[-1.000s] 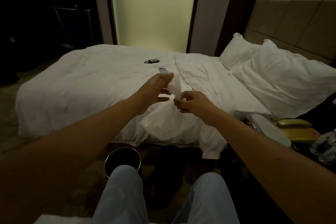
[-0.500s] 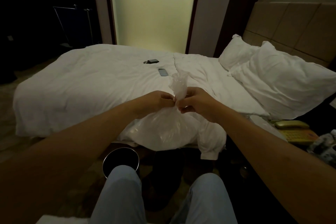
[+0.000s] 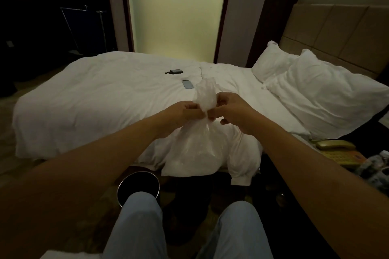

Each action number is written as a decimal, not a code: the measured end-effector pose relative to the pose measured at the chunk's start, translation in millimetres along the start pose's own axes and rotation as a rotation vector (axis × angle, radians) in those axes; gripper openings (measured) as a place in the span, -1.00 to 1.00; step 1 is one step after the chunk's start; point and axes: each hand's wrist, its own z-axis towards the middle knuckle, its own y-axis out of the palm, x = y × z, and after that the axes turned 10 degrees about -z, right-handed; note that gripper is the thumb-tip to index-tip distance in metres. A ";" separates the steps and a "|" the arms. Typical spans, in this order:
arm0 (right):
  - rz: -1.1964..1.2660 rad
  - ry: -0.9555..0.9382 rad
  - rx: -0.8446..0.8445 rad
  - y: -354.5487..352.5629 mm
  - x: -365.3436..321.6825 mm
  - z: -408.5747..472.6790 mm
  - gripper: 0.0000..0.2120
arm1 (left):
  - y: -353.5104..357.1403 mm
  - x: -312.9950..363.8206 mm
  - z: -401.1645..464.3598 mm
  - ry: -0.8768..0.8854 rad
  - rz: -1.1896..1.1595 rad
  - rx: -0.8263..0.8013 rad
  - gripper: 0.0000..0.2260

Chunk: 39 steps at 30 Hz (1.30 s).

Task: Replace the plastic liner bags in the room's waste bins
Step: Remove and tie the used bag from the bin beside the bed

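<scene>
A seated person's left hand [image 3: 185, 111] and right hand [image 3: 233, 111] pinch the gathered neck of a translucent liner bag [image 3: 195, 145] held up in front of the bed [image 3: 105, 99], above two waste bins: a steel-rimmed bin [image 3: 137, 185] and a darker bin [image 3: 189, 202] (barely visible). Thin plastic, pulled apart too sharply, could tear or slip from the fingers.
</scene>
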 end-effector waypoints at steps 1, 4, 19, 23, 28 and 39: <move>-0.052 0.000 0.012 0.7 -2.3 0.2 -0.69 | 1.0 0.2 0.1 0.020 0.012 0.019 -0.79; -0.184 -0.036 0.054 3.3 -5.8 2.0 -0.76 | 6.6 3.3 0.6 0.074 0.100 0.101 -0.70; 0.086 -0.123 -0.007 -9.3 -6.2 -14.3 -0.81 | -7.3 29.2 -2.5 -0.030 0.063 -0.072 -0.75; 0.303 -0.128 -0.161 -9.0 -3.1 -20.8 -0.77 | -8.7 27.5 -2.0 -0.015 0.107 -0.120 -0.75; 0.226 -0.173 -0.106 -5.7 -0.7 -13.3 -0.85 | -7.9 21.1 -1.1 0.003 -0.077 0.022 -0.88; -0.097 -0.063 -0.027 9.5 -9.0 -2.5 -0.40 | 4.0 13.9 6.8 0.096 0.095 0.381 -0.97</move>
